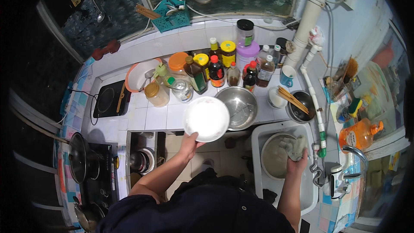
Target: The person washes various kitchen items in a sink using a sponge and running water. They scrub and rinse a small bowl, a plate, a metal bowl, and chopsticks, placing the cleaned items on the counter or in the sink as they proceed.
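My left hand (189,146) grips the near edge of a white plate (206,118), held level in front of the counter. The plate overlaps the left side of a steel basin (242,107) on the counter's front edge. To the right, my right hand (296,162) holds a wet grey-green cloth (294,147). The cloth hangs over a round white bowl (272,157) with cloudy water, which stands in a grey-white sink (258,177). The fingers of my right hand are partly hidden by the cloth.
Sauce bottles (217,71) and jars (183,90) crowd the counter's back. Chopsticks (293,99) rest on a dark pot (302,107). A faucet (340,180) and orange soap bottle (359,133) flank the sink's right. A stove (103,177) with a lidded pan stands left.
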`<state>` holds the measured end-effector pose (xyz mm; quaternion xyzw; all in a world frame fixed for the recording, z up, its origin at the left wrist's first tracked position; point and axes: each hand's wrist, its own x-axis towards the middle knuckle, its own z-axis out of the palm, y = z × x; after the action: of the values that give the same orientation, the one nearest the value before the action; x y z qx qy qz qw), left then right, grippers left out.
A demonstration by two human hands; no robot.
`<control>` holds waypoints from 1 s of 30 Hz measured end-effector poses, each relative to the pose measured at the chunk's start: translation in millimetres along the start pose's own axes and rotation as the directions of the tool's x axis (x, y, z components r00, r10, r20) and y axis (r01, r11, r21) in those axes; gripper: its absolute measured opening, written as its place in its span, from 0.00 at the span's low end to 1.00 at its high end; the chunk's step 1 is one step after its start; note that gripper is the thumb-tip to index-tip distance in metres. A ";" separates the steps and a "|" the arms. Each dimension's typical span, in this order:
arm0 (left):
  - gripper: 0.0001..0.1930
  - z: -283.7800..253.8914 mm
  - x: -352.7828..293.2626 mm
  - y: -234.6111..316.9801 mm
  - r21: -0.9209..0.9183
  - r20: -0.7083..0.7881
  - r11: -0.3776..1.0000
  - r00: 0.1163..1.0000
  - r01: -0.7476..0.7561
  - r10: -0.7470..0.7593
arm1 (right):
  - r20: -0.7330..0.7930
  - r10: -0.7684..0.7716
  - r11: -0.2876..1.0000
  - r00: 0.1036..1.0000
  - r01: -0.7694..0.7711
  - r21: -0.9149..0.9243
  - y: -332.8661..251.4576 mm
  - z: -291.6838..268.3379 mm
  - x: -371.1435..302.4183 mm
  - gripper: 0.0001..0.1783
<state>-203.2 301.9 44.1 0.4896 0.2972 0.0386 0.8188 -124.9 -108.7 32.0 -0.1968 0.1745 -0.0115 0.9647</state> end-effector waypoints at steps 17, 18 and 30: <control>0.23 -103.1 122.0 -50.6 -0.058 -0.165 0.986 0.973 0.153 -0.161 | -0.294 -0.215 0.976 0.931 0.211 -0.044 18.1 -75.5 -36.2 0.20; 0.22 -107.1 126.7 -54.7 -0.065 -0.172 0.985 0.971 0.160 -0.169 | -0.311 -0.225 0.974 0.923 0.218 -0.058 16.0 -79.8 -39.8 0.20; 0.11 -116.5 139.3 -89.7 -0.098 -0.209 0.951 0.929 0.292 -0.306 | -0.416 -0.146 0.970 0.897 0.046 -0.240 -25.5 -152.2 -35.7 0.20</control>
<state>-170.4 395.6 -132.5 0.4044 0.4562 -0.0227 0.7924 -209.2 -186.2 -77.5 -0.3052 0.3735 -0.0828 0.8721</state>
